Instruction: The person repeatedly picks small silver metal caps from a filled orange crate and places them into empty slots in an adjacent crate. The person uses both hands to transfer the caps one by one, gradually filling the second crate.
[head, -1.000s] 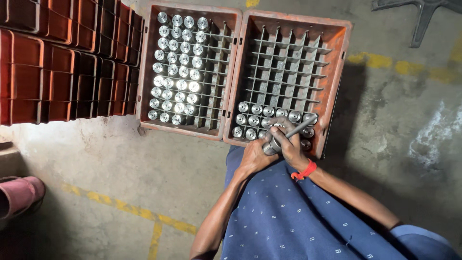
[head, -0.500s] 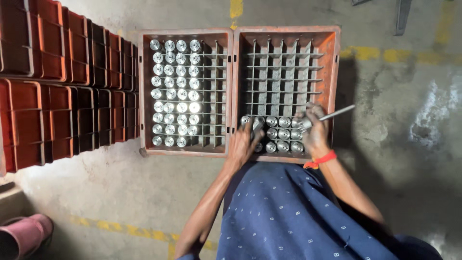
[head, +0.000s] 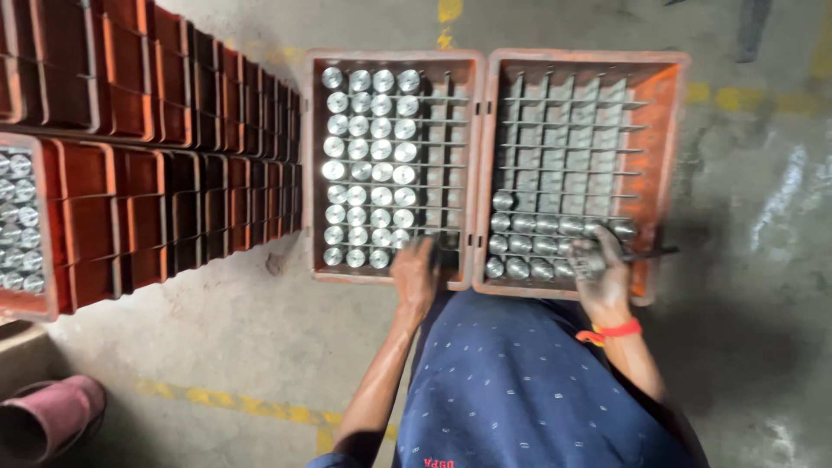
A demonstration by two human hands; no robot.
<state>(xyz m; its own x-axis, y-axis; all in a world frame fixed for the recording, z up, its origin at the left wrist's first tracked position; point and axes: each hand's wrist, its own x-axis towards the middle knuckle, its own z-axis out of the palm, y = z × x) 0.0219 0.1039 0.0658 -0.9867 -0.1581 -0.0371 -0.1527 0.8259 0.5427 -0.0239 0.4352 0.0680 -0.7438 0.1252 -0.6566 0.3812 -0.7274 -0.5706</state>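
Observation:
Two orange crates with wire dividers stand side by side on the floor. The left crate point(head: 317, 165) holds several columns of shiny metal cylinders point(head: 368, 165). The right crate point(head: 666, 156) has cylinders point(head: 537, 227) only in its nearest rows. My left hand point(head: 416, 270) lies over the near right corner of the left crate, fingers curled down into the cells; anything in them is hidden. My right hand point(head: 600, 273), with a red wristband, is over the near rows of the right crate, shut on a thin dark rod point(head: 652, 254) that sticks out to the right.
Stacked orange crates point(head: 173, 104) fill the left side. One at the far left point(head: 48, 299) holds more cylinders. A pink rounded object point(head: 48, 423) lies at the bottom left. A worn yellow line point(head: 234, 403) crosses the concrete floor. My blue dotted garment point(head: 520, 390) fills the foreground.
My left hand has moved left, from the near row of the right crate to the near right corner of the left crate. The right hand keeps the rod, now lying flatter.

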